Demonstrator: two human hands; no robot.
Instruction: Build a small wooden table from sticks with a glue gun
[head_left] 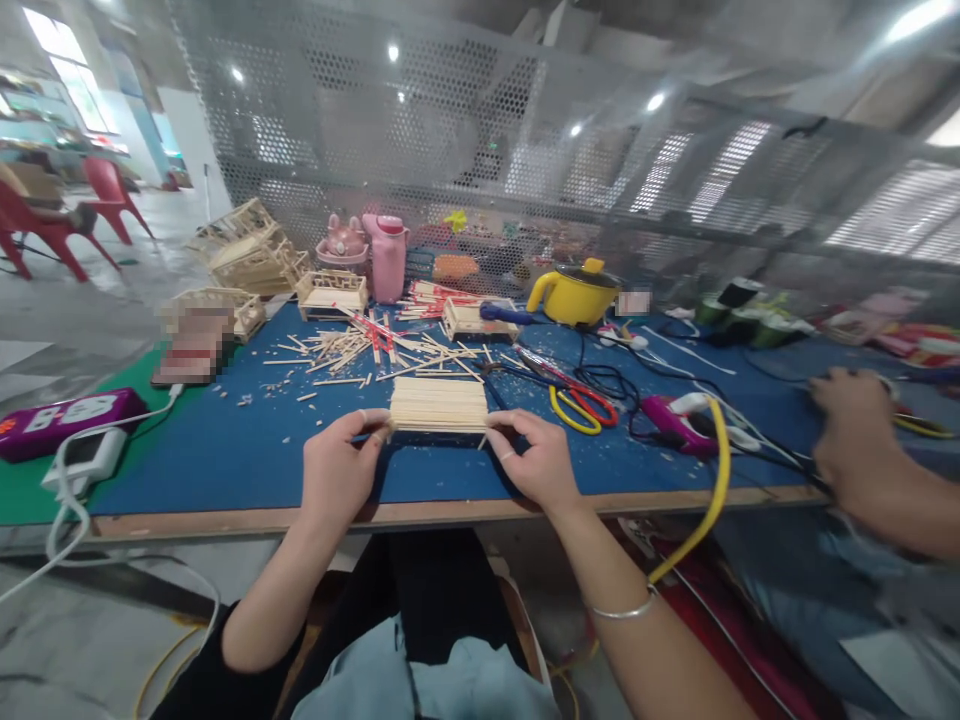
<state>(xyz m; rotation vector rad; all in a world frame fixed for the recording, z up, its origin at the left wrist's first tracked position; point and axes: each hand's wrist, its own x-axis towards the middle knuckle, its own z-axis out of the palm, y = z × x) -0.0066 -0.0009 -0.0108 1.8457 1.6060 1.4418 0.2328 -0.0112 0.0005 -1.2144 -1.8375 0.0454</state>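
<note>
A small slatted panel of pale wooden sticks [439, 404] is held by its two ends just above the blue mat [442, 485]. My left hand [345, 455] pinches its left end between thumb and fingers. At the right end, my right hand [534, 455] grips it the same way. A thin stick pokes down beside the right fingers. Behind the panel lies a spread of loose wooden sticks [337, 350], some with red markings. The underside of the panel is hidden.
Scissors with yellow and red handles [577, 408] lie right of the panel among dark cables. Behind stand a yellow pot [577, 297], a pink bottle [388, 260] and stick-built pieces [255, 250]. A purple power strip [679, 425] and another person's hand [855, 415] are at the right.
</note>
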